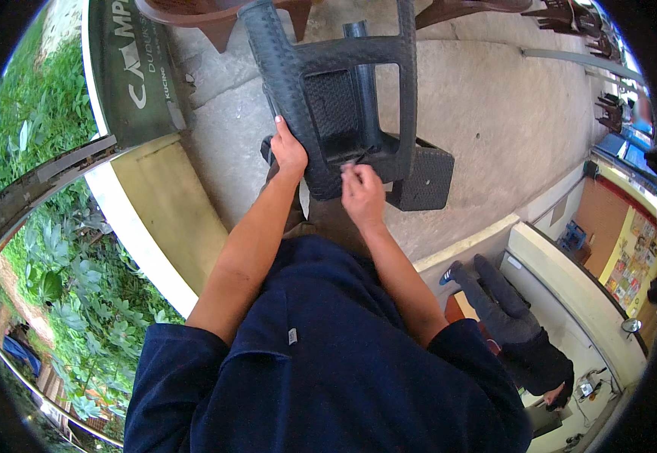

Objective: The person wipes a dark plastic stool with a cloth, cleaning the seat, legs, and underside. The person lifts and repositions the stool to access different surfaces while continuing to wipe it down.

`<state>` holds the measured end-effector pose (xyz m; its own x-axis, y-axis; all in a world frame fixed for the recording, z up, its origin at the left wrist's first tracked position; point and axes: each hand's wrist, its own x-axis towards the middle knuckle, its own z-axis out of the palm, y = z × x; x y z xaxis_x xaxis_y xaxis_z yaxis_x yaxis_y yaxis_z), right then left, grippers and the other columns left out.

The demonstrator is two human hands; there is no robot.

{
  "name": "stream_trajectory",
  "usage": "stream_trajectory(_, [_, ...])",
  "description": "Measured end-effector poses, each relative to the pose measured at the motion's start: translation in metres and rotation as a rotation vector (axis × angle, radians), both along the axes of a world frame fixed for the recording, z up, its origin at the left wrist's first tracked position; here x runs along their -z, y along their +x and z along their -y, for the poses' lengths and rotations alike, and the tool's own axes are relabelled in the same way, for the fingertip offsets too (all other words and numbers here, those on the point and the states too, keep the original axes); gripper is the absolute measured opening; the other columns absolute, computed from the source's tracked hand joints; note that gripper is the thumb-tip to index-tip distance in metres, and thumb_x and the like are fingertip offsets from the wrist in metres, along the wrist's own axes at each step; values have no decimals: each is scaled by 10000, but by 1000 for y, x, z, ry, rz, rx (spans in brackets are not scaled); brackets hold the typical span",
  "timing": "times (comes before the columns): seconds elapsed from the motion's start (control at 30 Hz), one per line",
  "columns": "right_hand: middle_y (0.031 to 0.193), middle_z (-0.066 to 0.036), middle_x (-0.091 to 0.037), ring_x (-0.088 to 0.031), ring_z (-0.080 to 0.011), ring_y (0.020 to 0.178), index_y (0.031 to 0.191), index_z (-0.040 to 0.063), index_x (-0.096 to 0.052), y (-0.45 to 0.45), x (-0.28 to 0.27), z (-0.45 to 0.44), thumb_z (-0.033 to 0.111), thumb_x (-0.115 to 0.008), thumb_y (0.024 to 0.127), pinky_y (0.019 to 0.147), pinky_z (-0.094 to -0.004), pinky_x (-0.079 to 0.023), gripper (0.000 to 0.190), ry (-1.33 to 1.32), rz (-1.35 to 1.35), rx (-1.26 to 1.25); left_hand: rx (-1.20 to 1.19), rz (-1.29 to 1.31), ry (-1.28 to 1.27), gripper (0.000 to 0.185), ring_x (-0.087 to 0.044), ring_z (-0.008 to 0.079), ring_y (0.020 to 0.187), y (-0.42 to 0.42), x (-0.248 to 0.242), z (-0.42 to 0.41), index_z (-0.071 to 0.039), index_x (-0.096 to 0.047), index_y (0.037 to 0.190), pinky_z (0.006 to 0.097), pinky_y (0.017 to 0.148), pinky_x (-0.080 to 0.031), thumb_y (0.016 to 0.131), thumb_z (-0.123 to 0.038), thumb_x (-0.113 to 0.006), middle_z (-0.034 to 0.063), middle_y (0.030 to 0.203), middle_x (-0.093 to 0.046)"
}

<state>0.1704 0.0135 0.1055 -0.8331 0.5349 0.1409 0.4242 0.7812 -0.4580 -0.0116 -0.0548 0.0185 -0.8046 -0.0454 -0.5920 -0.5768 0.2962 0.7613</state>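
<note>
A black plastic chair or stool (pixel 351 54) with a woven-pattern surface is tipped over in front of me, its legs and crossbars pointing away from me. My left hand (pixel 290 150) holds the outer side of its left leg, thumb lying along the edge. My right hand (pixel 364 189) is at the near inner edge of the frame, fingers pinched together and slightly blurred. A thin dark strip (pixel 366 154) sticks out at the fingertips; what it is cannot be made out. Beside the frame, a dark box-shaped piece (pixel 426 178) with the same weave shows; whether it is joined is unclear.
Brown plastic furniture (pixel 204 14) stands beyond the chair on the concrete floor (pixel 476 113). At left are a low yellow ledge (pixel 164 198) and a dark banner (pixel 136 68) bearing writing. A person (pixel 510 323) is behind a low wall (pixel 470 243) at right.
</note>
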Motion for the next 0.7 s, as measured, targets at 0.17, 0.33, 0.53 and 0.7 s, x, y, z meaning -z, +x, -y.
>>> stream_trajectory(0.17, [950,-54,-640,-665,-267,828,1080,78,-785,3,-3,-21,142,-779,938,696,-417,-530,156,126,15,-73,31,39,58,948,-721,414,1008,-1,2,2,223,-699,1095,481,969,-512,1147,-644,-321,345,1047,-755])
stream_trajectory(0.33, [943,-73,-649,-671,-282,784,1066,82,-808,34,-4,-88,133,-809,927,679,-412,-548,148,189,52,35,20,70,89,949,-710,425,1068,-3,13,4,221,-687,1163,485,1004,-497,1146,-649,-309,341,1147,-750])
stream_trajectory(0.53, [966,-88,-707,-709,-280,793,1061,71,-828,33,0,-119,128,-823,934,689,-390,-568,139,73,-26,84,81,6,75,932,-701,470,1109,-3,9,4,220,-679,1175,505,1021,-483,1154,-628,-292,376,1165,-737])
stream_trajectory(0.7, [972,-89,-725,-725,-294,816,1033,63,-823,-3,6,-153,117,-827,930,710,-388,-575,116,88,-27,90,131,8,57,914,-697,490,1119,-5,-4,7,222,-673,1153,510,1024,-474,1162,-606,-285,392,1150,-735])
